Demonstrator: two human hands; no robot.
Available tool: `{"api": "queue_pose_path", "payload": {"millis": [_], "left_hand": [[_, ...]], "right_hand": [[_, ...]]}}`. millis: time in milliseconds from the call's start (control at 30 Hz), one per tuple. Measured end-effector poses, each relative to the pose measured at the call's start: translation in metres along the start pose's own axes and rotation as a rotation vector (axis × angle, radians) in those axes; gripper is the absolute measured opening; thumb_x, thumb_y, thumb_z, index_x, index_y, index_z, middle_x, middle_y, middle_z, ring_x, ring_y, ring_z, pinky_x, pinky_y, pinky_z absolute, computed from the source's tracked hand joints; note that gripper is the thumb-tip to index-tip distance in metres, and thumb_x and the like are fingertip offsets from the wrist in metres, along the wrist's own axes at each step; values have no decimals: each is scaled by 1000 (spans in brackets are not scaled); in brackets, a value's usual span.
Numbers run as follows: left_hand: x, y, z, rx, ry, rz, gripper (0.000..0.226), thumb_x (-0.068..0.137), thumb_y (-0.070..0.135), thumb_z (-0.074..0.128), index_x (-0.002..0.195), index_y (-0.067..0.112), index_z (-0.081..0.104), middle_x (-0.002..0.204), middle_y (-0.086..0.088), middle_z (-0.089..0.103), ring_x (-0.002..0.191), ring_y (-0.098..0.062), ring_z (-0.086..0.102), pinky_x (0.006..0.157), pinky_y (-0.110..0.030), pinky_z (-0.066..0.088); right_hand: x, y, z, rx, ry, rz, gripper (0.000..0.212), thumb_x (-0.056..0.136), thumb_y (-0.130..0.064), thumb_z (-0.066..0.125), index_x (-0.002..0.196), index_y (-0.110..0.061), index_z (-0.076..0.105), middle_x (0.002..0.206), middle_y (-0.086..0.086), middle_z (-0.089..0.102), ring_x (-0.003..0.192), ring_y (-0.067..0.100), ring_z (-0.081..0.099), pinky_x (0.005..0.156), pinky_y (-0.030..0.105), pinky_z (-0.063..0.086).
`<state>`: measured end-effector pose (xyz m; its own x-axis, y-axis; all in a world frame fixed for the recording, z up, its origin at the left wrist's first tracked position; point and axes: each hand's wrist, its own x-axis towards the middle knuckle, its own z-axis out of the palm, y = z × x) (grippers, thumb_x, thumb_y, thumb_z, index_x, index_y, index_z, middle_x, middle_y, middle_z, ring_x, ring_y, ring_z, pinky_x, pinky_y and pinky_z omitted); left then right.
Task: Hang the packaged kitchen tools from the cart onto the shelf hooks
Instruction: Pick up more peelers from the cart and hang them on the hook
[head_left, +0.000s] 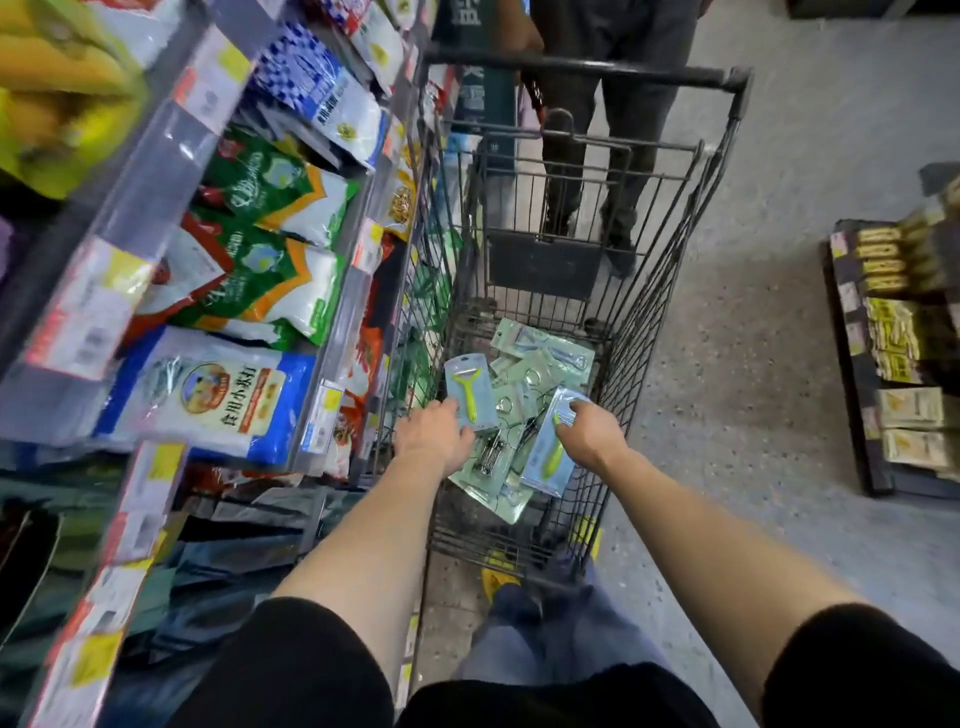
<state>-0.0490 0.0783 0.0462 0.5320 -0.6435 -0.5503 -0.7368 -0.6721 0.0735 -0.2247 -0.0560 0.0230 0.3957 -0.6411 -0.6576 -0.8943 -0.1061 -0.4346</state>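
Both my hands reach down into a black wire shopping cart (670, 291). My left hand (434, 434) holds a blue-carded green Y-shaped peeler package (470, 392) upright by its lower edge. My right hand (589, 434) grips a second blue-carded package with a green tool (550, 449), tilted above the pile. Several pale green packaged kitchen tools (530, 364) lie heaped on the cart's floor. No shelf hooks show in this view.
Store shelves (156, 171) packed with bagged food run along the left, close to the cart's side. A person in dark trousers (597, 171) stands at the cart's far end. A low display of boxed goods (898, 353) sits right on the grey floor.
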Motion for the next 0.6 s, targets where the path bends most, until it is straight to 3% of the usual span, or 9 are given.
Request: {"api": "queue_pose_path", "payload": {"millis": [67, 233, 333, 400, 467, 600], "left_hand": [[19, 2, 3, -20, -24, -28, 46, 101, 44, 48, 139, 19, 49, 123, -9, 64, 110, -29, 62, 86, -40, 47], [60, 5, 14, -101, -73, -90, 52, 101, 43, 50, 148, 21, 45, 134, -9, 62, 117, -29, 61, 98, -45, 48], [86, 4, 24, -119, -101, -120, 52, 100, 42, 50, 147, 20, 45, 141, -10, 58, 125, -32, 58, 104, -46, 45], [105, 2, 35, -140, -130, -136, 53, 100, 41, 51, 147, 19, 46, 143, -10, 57, 127, -33, 57, 107, -47, 45], [126, 0, 49, -130, -164, -132, 52, 99, 42, 50, 146, 18, 47, 143, -10, 57, 127, -33, 56, 106, -47, 45], [173, -4, 80, -89, -215, -113, 48, 101, 39, 47, 140, 12, 51, 137, -16, 58, 122, -35, 57, 98, -45, 47]], "right_hand": [[21, 2, 1, 28, -27, 26, 60, 102, -23, 51, 155, -6, 28, 130, 20, 62, 71, 23, 64, 56, 25, 45], [80, 15, 7, 54, -74, 115, 59, 102, -22, 49, 156, -8, 28, 95, 15, 67, 63, 24, 54, 54, 29, 43], [109, 24, 15, 91, -90, 188, 57, 101, -20, 50, 154, -6, 33, 104, 20, 67, 78, 30, 60, 64, 34, 47], [124, 33, 25, 130, -92, 252, 56, 101, -22, 51, 151, -4, 37, 120, 24, 65, 97, 35, 64, 76, 39, 52], [137, 42, 39, 156, -81, 311, 52, 101, -24, 51, 147, -2, 41, 132, 25, 59, 113, 38, 61, 89, 41, 52], [175, 65, 74, 179, -18, 416, 53, 98, -30, 56, 142, -2, 46, 142, 23, 52, 127, 39, 52, 98, 40, 46]]}}
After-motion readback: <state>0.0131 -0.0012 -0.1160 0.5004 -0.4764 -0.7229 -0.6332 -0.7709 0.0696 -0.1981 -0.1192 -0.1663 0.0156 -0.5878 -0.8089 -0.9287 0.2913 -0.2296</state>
